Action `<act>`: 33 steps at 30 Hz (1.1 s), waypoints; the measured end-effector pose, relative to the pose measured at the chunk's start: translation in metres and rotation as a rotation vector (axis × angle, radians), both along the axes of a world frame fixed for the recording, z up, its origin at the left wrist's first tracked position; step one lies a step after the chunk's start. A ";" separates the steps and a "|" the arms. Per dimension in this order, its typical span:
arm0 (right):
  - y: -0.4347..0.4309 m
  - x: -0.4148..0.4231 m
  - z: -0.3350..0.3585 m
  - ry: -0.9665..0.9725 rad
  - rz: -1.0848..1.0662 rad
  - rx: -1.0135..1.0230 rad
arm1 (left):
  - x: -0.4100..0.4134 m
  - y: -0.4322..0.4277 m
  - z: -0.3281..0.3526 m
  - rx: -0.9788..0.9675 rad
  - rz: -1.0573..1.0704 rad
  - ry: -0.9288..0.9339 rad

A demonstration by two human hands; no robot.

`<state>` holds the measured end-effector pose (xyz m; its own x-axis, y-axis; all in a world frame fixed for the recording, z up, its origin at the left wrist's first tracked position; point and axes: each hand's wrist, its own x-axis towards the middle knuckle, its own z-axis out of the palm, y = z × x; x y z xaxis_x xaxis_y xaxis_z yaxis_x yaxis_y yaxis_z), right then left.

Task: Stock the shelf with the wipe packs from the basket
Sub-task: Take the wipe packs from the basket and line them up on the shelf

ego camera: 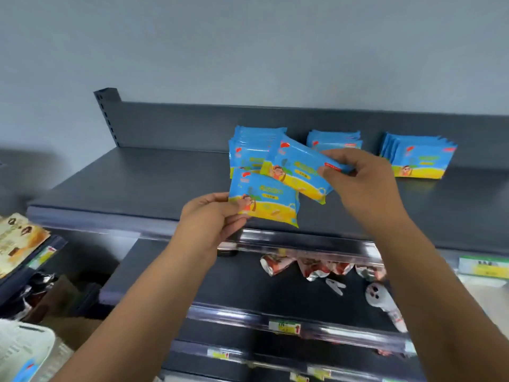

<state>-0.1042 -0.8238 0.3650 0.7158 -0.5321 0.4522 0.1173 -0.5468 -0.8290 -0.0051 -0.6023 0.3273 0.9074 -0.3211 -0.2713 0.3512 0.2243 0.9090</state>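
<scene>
On the dark grey top shelf (137, 183) stand three rows of blue-and-yellow wipe packs: a left row (249, 150), a middle row (334, 139) and a right row (418, 158). My left hand (209, 219) pinches one wipe pack (265, 199) by its lower left corner, over the shelf's front edge. My right hand (366, 183) pinches a second, tilted wipe pack (297, 172) by its right end, in front of the left row. The white basket (22, 351) shows at the bottom left with a blue pack inside.
Below the top shelf, a lower shelf (248, 285) carries red-and-silver snack packets (311, 267) and white items (377, 296). Price tags line the shelf edges. A neighbouring rack at the left holds beige packets (16, 238). A grey wall rises behind the shelving.
</scene>
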 end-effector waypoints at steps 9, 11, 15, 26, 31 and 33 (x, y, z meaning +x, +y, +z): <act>-0.125 -0.032 0.009 0.022 -0.042 -0.029 | -0.018 -0.145 0.003 -0.013 -0.007 -0.019; -0.141 -0.039 0.012 0.003 -0.062 -0.011 | -0.021 -0.167 0.007 -0.005 -0.012 -0.032; -0.169 -0.048 0.017 -0.006 -0.107 0.019 | -0.014 -0.199 0.014 0.032 -0.036 -0.098; -0.201 -0.037 0.011 0.065 -0.122 0.056 | 0.036 -0.237 -0.002 0.224 0.057 -0.176; -0.203 -0.025 0.010 0.080 -0.085 0.044 | 0.053 -0.247 -0.011 0.421 0.113 -0.237; -0.204 -0.021 0.009 0.112 -0.072 0.018 | 0.055 -0.250 -0.011 0.475 0.102 -0.269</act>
